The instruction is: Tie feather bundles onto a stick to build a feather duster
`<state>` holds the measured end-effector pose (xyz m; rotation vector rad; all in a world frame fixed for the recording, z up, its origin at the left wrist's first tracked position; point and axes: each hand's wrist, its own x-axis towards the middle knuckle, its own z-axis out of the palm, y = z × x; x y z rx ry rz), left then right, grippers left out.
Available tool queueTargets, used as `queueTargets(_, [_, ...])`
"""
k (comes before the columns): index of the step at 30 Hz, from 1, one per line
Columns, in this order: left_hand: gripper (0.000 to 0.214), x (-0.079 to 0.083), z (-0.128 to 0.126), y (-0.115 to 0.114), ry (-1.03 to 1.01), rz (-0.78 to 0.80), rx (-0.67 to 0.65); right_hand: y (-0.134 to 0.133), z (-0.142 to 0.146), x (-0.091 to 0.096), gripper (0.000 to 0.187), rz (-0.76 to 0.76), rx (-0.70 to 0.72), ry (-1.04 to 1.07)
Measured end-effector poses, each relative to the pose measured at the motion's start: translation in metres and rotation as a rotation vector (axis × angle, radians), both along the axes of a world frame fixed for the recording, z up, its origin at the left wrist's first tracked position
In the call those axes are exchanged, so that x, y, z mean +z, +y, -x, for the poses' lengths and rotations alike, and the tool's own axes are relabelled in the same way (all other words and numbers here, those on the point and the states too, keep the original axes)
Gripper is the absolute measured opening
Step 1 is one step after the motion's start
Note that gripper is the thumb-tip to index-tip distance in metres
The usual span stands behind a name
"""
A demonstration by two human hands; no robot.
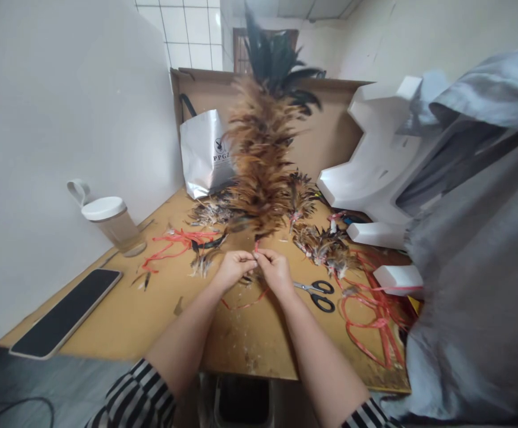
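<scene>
A tall feather duster (261,154) of brown feathers with dark ones at its top stands upright above the wooden table (129,321). My left hand (233,268) and my right hand (274,270) meet at its base, both closed in a pinch on the lower end, where a red string (243,305) hangs down. Loose feathers (325,246) lie in bunches just beyond my hands.
Black scissors (319,294) lie right of my right hand. Red string (375,315) is piled at the right, more at the left (172,244). A phone (65,312) and a lidded jar (111,223) sit left. A silver bag (203,154), white foam (375,166) and grey cloth (477,249) stand behind and right.
</scene>
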<state>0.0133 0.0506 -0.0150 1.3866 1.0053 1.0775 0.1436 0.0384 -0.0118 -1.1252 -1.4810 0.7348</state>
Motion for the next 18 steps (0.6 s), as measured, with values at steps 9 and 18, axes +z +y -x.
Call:
queueTargets(9, [0.027,0.0026,-0.0007,-0.0013,-0.034,-0.011,-0.073,-0.0011,-0.0026,0.0013,0.022,-0.073,-0.008,-0.062])
queueTargets(18, [0.022,0.0008,0.0001,-0.0004,0.010,-0.010,0.030,-0.0007,0.0006,-0.0002,0.021,-0.036,-0.049,-0.086])
